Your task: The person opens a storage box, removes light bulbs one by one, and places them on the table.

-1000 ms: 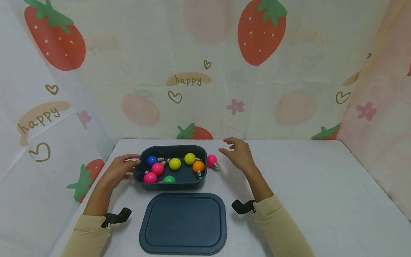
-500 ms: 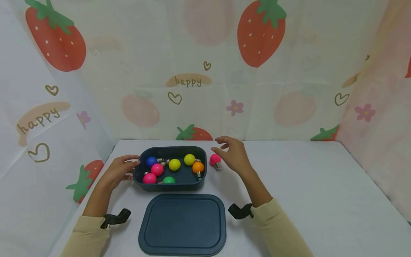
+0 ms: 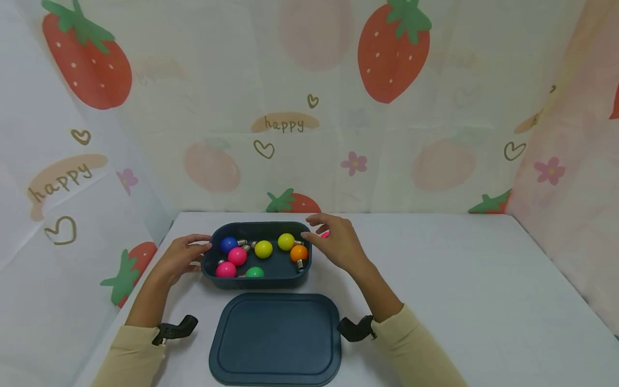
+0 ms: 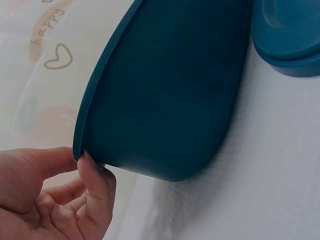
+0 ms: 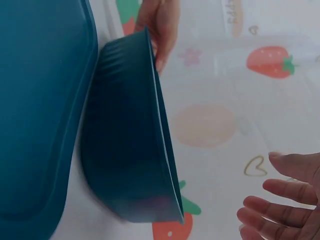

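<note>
A dark blue plastic box [image 3: 271,282] holds several colored light bulbs, among them a blue one [image 3: 229,245], a green one [image 3: 254,271] and an orange one [image 3: 299,253]. My left hand [image 3: 180,258] grips the box's left end; in the left wrist view its thumb and finger pinch the rim corner. My right hand [image 3: 336,243] is over the right end of the box, fingers relaxed and apart, holding nothing. Behind it, a pink bulb [image 3: 325,234] outside the box is mostly hidden. The right wrist view shows the spread right hand [image 5: 285,205] off the box's rim.
A matching flat dark blue lid [image 3: 275,338] lies in front of the box. Both rest on a white table [image 3: 459,295], backed and flanked by strawberry-print cloth [image 3: 309,156].
My right hand has moved left, from beyond the loose pink bulb to the box's right end, covering most of that bulb. The bulb shifted slightly right earlier. My left hand stays put.
</note>
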`<state>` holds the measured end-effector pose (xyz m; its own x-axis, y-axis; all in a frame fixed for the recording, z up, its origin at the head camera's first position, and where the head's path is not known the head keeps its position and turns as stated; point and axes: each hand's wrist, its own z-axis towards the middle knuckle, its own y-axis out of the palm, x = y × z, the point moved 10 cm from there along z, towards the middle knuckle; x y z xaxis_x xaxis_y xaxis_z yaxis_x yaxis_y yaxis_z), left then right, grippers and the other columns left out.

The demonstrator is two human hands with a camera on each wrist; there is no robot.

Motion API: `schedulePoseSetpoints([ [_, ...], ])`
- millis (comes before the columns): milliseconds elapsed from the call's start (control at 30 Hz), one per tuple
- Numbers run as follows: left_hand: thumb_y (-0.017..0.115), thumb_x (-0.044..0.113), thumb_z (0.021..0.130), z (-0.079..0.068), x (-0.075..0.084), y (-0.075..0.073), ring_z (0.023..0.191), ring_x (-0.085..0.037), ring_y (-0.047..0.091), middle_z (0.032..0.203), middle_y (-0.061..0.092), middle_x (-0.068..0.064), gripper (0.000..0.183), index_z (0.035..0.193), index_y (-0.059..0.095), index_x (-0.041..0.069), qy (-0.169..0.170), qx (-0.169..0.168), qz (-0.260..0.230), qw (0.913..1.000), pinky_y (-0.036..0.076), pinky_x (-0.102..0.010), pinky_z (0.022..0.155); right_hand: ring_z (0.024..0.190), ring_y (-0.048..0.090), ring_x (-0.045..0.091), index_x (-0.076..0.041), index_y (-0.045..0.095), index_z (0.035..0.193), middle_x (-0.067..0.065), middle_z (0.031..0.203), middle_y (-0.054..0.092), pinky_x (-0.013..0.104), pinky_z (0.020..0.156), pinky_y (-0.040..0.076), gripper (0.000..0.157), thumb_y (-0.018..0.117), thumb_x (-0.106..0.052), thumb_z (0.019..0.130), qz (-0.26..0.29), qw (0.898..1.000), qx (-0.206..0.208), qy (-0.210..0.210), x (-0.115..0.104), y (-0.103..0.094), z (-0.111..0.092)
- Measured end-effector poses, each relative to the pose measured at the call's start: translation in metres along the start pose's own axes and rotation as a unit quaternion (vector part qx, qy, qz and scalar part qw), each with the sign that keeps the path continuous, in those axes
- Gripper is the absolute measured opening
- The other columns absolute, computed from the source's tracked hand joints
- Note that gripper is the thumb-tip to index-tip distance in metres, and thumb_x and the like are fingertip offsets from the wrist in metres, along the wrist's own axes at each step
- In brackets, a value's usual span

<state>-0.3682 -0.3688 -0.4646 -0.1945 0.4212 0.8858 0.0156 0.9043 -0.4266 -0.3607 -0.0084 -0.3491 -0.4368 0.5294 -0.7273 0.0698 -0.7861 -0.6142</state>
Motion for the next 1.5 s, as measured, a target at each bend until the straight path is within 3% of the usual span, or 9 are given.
schedulePoseSetpoints([
  [333, 0.059, 0.031, 0.104, -0.002, 0.000, 0.003, 0.088, -0.020, 0.063, 0.131, 0.058, -0.029, 0.057, 0.148, 0.044, -0.001, -0.004, -0.002, -0.007, 1.0000, 0.058, -0.029, 0.069, 0.094, 0.068, 0.019, -0.010, 0.072, 0.122, 0.003, 0.115, 0.073, 0.033, 0.079, 0.056, 0.032, 0.075, -0.026, 0.094, 0.015, 0.998, -0.051, -0.044, -0.018, 0.028, -0.005],
  [600, 0.059, 0.029, 0.104, 0.000, 0.002, -0.002, 0.085, -0.019, 0.064, 0.125, 0.061, -0.025, 0.054, 0.148, 0.046, 0.000, -0.006, 0.003, -0.009, 0.9999, 0.058, -0.030, 0.069, 0.098, 0.069, 0.021, -0.009, 0.071, 0.124, 0.002, 0.117, 0.073, 0.029, 0.079, 0.056, 0.035, 0.075, -0.026, 0.093, -0.026, 0.992, -0.094, -0.078, -0.039, 0.047, 0.005],
  [1033, 0.058, 0.031, 0.104, 0.000, 0.000, -0.002, 0.087, -0.020, 0.063, 0.131, 0.058, -0.026, 0.056, 0.149, 0.044, 0.001, -0.017, 0.003, -0.006, 0.9998, 0.058, -0.029, 0.070, 0.100, 0.065, 0.019, -0.011, 0.071, 0.125, 0.007, 0.115, 0.072, 0.030, 0.083, 0.053, 0.038, 0.074, -0.031, 0.094, -0.121, 0.974, -0.161, -0.101, -0.057, 0.086, 0.030],
  [1267, 0.059, 0.032, 0.104, 0.000, 0.000, -0.003, 0.088, -0.020, 0.064, 0.134, 0.056, -0.028, 0.057, 0.150, 0.044, 0.002, -0.014, 0.008, -0.006, 0.9999, 0.058, -0.029, 0.070, 0.104, 0.063, 0.017, -0.011, 0.070, 0.127, 0.006, 0.115, 0.072, 0.029, 0.084, 0.053, 0.039, 0.074, -0.033, 0.094, -0.127, 0.968, -0.188, -0.105, -0.063, 0.106, 0.043],
  [1500, 0.058, 0.034, 0.104, 0.000, 0.000, -0.002, 0.090, -0.021, 0.064, 0.136, 0.055, -0.029, 0.059, 0.150, 0.043, 0.001, -0.008, 0.001, -0.005, 1.0000, 0.058, -0.029, 0.070, 0.108, 0.065, 0.018, -0.010, 0.071, 0.127, 0.004, 0.116, 0.073, 0.028, 0.087, 0.052, 0.038, 0.075, -0.028, 0.093, -0.143, 0.955, -0.217, -0.140, -0.068, 0.133, 0.050],
])
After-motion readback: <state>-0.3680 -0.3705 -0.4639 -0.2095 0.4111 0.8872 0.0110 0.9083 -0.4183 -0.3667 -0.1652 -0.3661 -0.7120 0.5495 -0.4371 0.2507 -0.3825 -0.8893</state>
